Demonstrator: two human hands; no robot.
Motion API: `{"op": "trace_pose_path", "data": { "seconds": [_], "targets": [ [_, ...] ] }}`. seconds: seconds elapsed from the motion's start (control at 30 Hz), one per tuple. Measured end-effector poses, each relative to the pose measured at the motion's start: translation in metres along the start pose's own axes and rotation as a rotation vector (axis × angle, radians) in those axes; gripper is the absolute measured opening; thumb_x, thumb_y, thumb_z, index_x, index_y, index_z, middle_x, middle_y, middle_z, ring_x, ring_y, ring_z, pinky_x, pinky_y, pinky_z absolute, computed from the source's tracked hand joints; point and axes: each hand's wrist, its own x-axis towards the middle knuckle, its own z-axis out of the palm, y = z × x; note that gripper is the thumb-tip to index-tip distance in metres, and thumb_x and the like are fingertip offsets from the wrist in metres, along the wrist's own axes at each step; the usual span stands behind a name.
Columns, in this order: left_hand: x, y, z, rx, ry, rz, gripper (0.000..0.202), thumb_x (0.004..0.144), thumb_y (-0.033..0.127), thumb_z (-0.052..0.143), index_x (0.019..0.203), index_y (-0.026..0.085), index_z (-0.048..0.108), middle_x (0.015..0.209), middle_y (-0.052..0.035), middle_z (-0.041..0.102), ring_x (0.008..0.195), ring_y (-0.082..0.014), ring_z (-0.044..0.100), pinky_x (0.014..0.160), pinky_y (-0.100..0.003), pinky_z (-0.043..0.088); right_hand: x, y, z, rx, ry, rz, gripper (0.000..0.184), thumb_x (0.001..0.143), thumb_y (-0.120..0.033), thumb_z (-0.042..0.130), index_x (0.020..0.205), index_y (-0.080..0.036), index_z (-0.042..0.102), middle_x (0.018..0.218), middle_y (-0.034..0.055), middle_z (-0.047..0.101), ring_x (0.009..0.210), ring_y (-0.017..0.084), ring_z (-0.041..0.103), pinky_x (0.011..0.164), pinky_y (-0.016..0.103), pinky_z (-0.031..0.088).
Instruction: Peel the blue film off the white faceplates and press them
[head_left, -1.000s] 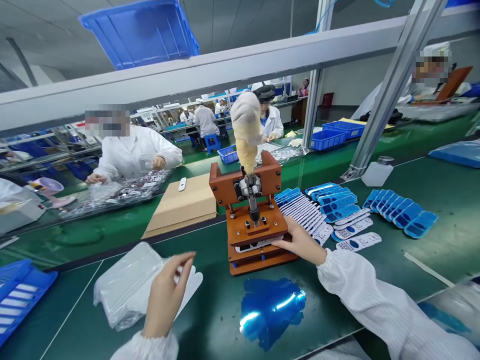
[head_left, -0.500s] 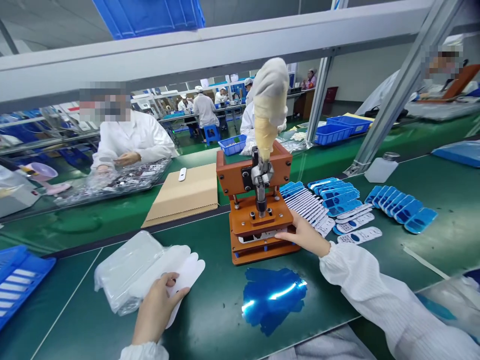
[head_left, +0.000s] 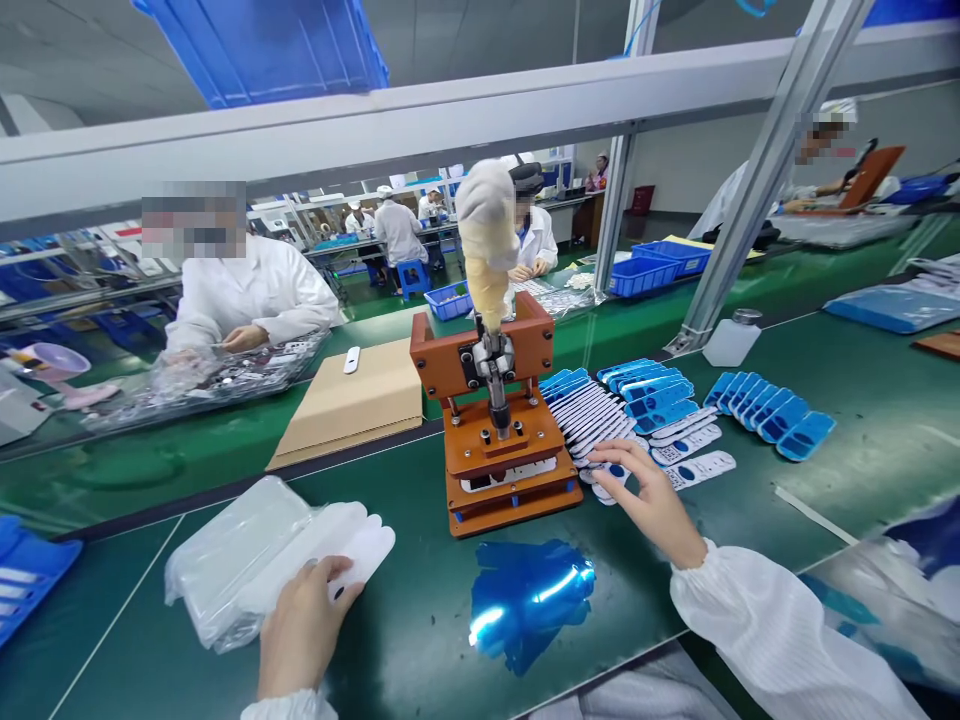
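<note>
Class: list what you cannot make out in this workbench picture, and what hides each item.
Head view: whether the left hand grips a white piece; its own back hides the grip.
Head view: the part in the press; the plates cover most of it.
Head view: blue tray; cut by the left edge.
Head view: print on the keypad strips; too small.

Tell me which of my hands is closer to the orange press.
Right. The right hand rests on the printed strips just beside the orange press base; the left hand touches the white pieces farther off to its left.
</note>
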Motion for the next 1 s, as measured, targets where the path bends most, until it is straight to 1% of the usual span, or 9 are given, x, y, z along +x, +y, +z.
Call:
{"op": "trace_pose_path", "data": {
  "seconds": [0.13, 0.33, 0.5, 0.57, 0.7, 0.77, 0.83, 0.9, 1.0],
  "targets": [
    [0.000, -0.002, 0.001, -0.039, -0.062, 0.003, 0.043, 0.066, 0.051, 0.052, 0.093, 0.018, 0.059, 0.103, -0.0134, 0.062, 0.098, -0.0323, 0.056, 0.077, -0.039, 0.044, -0.010, 0.003, -0.004, -0.009, -0.001, 0.016, 0.026, 0.086, -0.044, 0.054, 0.098, -0.023, 0.063, 0.111, 0.0072, 0.055, 0.108, 0.023, 0.052, 0.093, 0.040, 0.045],
    [-0.003, 0.002, 0.000, -0.043, -0.080, -0.008, 0.043, 0.065, 0.046, 0.055, 0.097, 0.018, 0.058, 0.091, -0.0098, 0.062, 0.088, -0.0294, 0.058, 0.075, -0.037, 0.045, -0.014, 0.010, 0.001, -0.024, -0.006, -0.007, 0.026, 0.087, -0.043, 0.053, 0.099, -0.022, 0.064, 0.110, 0.0075, 0.056, 0.106, 0.022, 0.054, 0.088, 0.037, 0.049],
    [-0.022, 0.026, -0.002, -0.121, -0.115, 0.030, 0.044, 0.078, 0.053, 0.039, 0.096, 0.018, 0.058, 0.089, -0.0093, 0.062, 0.083, -0.0260, 0.060, 0.076, -0.036, 0.044, -0.020, -0.007, 0.008, -0.067, 0.001, -0.140, 0.020, 0.088, -0.034, 0.053, 0.103, -0.023, 0.061, 0.108, 0.0076, 0.056, 0.104, 0.021, 0.055, 0.087, 0.036, 0.050],
    [-0.032, 0.049, -0.006, -0.242, -0.252, 0.048, 0.043, 0.082, 0.055, 0.035, 0.094, 0.020, 0.056, 0.078, -0.0048, 0.062, 0.068, -0.0201, 0.060, 0.070, -0.032, 0.044, -0.024, -0.023, 0.013, -0.048, -0.107, -0.226, 0.024, 0.089, -0.030, 0.053, 0.111, -0.025, 0.057, 0.108, 0.0073, 0.056, 0.101, 0.019, 0.056, 0.085, 0.033, 0.051],
    [-0.045, 0.111, -0.011, -0.512, -0.732, 0.188, 0.035, 0.080, 0.051, 0.048, 0.078, 0.017, 0.053, 0.069, 0.0014, 0.058, 0.046, -0.0092, 0.051, 0.048, -0.021, 0.038, -0.026, -0.053, 0.027, -0.045, -0.438, -0.347, 0.046, 0.086, -0.032, 0.057, 0.131, -0.027, 0.044, 0.119, 0.0069, 0.053, 0.101, 0.017, 0.057, 0.086, 0.030, 0.051],
    [-0.044, 0.136, -0.009, -0.599, -0.852, 0.242, 0.031, 0.078, 0.047, 0.054, 0.076, 0.016, 0.053, 0.067, 0.0027, 0.057, 0.043, -0.0069, 0.050, 0.043, -0.018, 0.035, -0.023, -0.060, 0.032, -0.052, -0.486, -0.366, 0.044, 0.086, -0.033, 0.057, 0.129, -0.025, 0.046, 0.116, 0.0062, 0.056, 0.101, 0.017, 0.057, 0.087, 0.030, 0.051],
    [-0.039, 0.151, -0.005, -0.644, -0.870, 0.263, 0.030, 0.077, 0.045, 0.057, 0.075, 0.015, 0.053, 0.063, 0.0031, 0.058, 0.041, -0.0060, 0.049, 0.042, -0.016, 0.034, -0.018, -0.059, 0.032, -0.048, -0.466, -0.371, 0.037, 0.086, -0.033, 0.057, 0.121, -0.022, 0.052, 0.109, 0.0058, 0.060, 0.099, 0.017, 0.058, 0.085, 0.030, 0.051],
    [-0.031, 0.155, -0.002, -0.668, -0.844, 0.254, 0.032, 0.077, 0.046, 0.058, 0.075, 0.015, 0.054, 0.060, 0.0029, 0.058, 0.039, -0.0059, 0.048, 0.040, -0.016, 0.033, -0.011, -0.053, 0.027, -0.058, -0.412, -0.373, 0.033, 0.085, -0.035, 0.059, 0.115, -0.021, 0.056, 0.105, 0.0063, 0.062, 0.097, 0.018, 0.059, 0.082, 0.031, 0.051],
    [-0.017, 0.145, 0.000, -0.734, -0.664, 0.196, 0.039, 0.081, 0.052, 0.050, 0.071, 0.015, 0.053, 0.053, 0.0037, 0.053, 0.037, -0.0054, 0.044, 0.040, -0.017, 0.032, 0.001, -0.038, 0.013, -0.100, -0.286, -0.360, 0.032, 0.085, -0.037, 0.059, 0.112, -0.020, 0.058, 0.103, 0.0079, 0.062, 0.096, 0.020, 0.058, 0.080, 0.033, 0.051]
  ]
}}
